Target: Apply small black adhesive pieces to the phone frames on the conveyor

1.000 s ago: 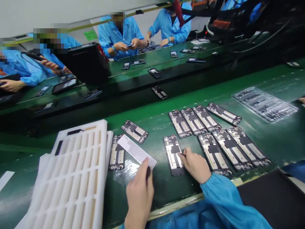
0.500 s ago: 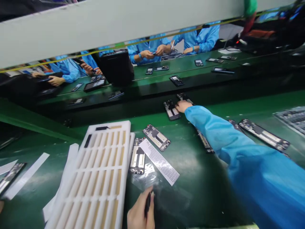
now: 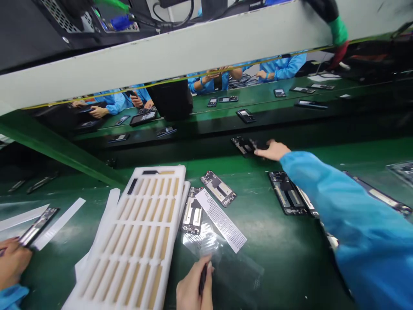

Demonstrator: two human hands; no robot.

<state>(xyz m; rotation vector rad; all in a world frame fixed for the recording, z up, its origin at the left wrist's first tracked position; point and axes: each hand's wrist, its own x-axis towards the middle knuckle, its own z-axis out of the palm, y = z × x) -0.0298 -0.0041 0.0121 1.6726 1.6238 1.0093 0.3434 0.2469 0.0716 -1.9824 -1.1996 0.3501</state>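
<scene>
Left hand (image 3: 193, 286) pinching slim black tool (image 3: 202, 280), right hand (image 3: 270, 150) on phone board (image 3: 240, 145) (metal-plated)

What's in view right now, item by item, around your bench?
phone frames with boards: at least six, black and silver, on the near bench, by the tray, under the right hand and under the right sleeve
foam tray: one, white, slotted, left of centre
perforated strip: one, white, beside the tray
plastic bag: one, clear, under the strip
green bench: one, green, across the view
co-worker's hand: one, lower left, holding a phone frame
phones: several, black, on the far bench
dark tool: one, black, in the left hand
left hand: bottom centre
right hand: blue sleeve, on the far frame
</scene>
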